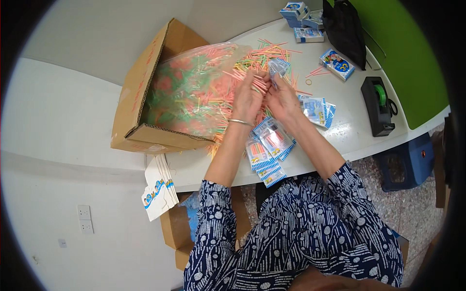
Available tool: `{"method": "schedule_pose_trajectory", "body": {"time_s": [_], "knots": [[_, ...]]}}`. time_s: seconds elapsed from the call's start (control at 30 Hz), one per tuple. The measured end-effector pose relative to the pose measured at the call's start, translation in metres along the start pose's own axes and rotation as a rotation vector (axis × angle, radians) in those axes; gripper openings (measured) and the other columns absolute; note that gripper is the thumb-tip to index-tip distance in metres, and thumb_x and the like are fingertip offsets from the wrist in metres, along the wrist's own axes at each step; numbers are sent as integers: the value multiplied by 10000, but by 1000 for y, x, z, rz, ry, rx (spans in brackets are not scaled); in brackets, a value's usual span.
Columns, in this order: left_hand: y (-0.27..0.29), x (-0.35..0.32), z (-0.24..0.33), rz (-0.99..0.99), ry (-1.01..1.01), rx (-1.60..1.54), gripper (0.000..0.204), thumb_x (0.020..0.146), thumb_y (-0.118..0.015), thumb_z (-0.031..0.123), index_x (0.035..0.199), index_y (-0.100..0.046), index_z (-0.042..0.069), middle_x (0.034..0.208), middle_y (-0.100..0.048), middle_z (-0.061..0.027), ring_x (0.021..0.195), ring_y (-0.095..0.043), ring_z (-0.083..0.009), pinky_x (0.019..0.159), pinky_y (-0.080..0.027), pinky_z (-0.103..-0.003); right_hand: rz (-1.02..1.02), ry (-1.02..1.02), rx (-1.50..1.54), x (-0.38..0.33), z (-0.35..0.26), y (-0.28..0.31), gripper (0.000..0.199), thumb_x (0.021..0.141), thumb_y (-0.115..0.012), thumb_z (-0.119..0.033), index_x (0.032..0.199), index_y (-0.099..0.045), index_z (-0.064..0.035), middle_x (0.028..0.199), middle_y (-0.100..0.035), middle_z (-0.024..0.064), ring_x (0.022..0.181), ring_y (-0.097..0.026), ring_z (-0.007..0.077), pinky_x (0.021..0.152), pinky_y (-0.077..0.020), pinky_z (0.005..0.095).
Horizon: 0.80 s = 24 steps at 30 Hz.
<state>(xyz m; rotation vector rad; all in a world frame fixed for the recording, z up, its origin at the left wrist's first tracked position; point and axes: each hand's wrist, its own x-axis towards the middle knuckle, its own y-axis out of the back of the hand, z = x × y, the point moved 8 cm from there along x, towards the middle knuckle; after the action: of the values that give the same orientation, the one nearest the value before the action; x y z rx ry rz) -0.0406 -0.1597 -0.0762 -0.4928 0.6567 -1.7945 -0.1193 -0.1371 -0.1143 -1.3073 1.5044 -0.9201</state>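
Observation:
My left hand (248, 101) is closed round a bunch of thin pink sticks (238, 75), their ends pointing out on both sides of the fingers. Close beside it, my right hand (284, 103) pinches a small clear packet with blue stripes (278, 67); whether any sticks are inside cannot be made out. Beneath and behind both hands spreads a loose heap of pink, green and yellow sticks (264, 53). Filled packets (273, 138) with pink sticks showing lie overlapped near the table edge, below my wrists. Flat blue-striped packets (315, 110) are stacked to the right of my right hand.
A cardboard box (165, 138) lies open at the left, a clear bag of sticks (189, 92) spilling from it. Small printed boxes (337, 64), a black bag (343, 31) and a black tape dispenser (376, 106) occupy the right side. Folded white cartons (160, 186) hang at the left front edge.

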Motion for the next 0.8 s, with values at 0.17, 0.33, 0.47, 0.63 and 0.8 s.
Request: {"method": "schedule_pose_trajectory", "body": {"time_s": [0.17,0.33,0.47,0.63,0.8], "knots": [[-6,-16,-6,156,-195,54,196,911,-609,138,983,-621,-43,936,-646,-99,867,-615,-180,807,-501,-298,-32,46,92,8,8,-4,204,983,-476,-183,993,-552,6,959,-598,100,878,-571,187,835,-478,339],[-5,-25,-3,258,-251,193,203,895,-622,111,1020,-632,-48,952,-648,-85,876,-608,-151,815,-493,-277,53,45,119,2,7,-10,196,988,-469,-188,987,-546,-7,964,-590,99,892,-569,192,845,-481,341],[-2,-25,-5,265,-222,200,229,920,-594,151,1028,-629,-47,954,-646,-75,866,-608,-141,801,-495,-268,47,41,70,2,8,-8,192,981,-481,-174,1034,-551,-3,1003,-595,98,928,-578,186,869,-478,332],[3,-27,16,259,-263,250,259,966,-524,203,994,-619,-37,919,-640,-69,816,-617,-149,732,-507,-263,-80,112,-113,-8,-13,-25,236,933,-576,-158,1138,-557,-43,1074,-627,60,983,-593,146,901,-470,294],[21,-19,41,281,-334,666,255,969,-516,220,979,-586,-25,907,-636,-72,828,-608,-137,771,-506,-292,-160,118,-384,-3,-45,-8,258,924,-592,-164,1143,-587,-30,1083,-642,45,955,-602,100,870,-478,264]]}}
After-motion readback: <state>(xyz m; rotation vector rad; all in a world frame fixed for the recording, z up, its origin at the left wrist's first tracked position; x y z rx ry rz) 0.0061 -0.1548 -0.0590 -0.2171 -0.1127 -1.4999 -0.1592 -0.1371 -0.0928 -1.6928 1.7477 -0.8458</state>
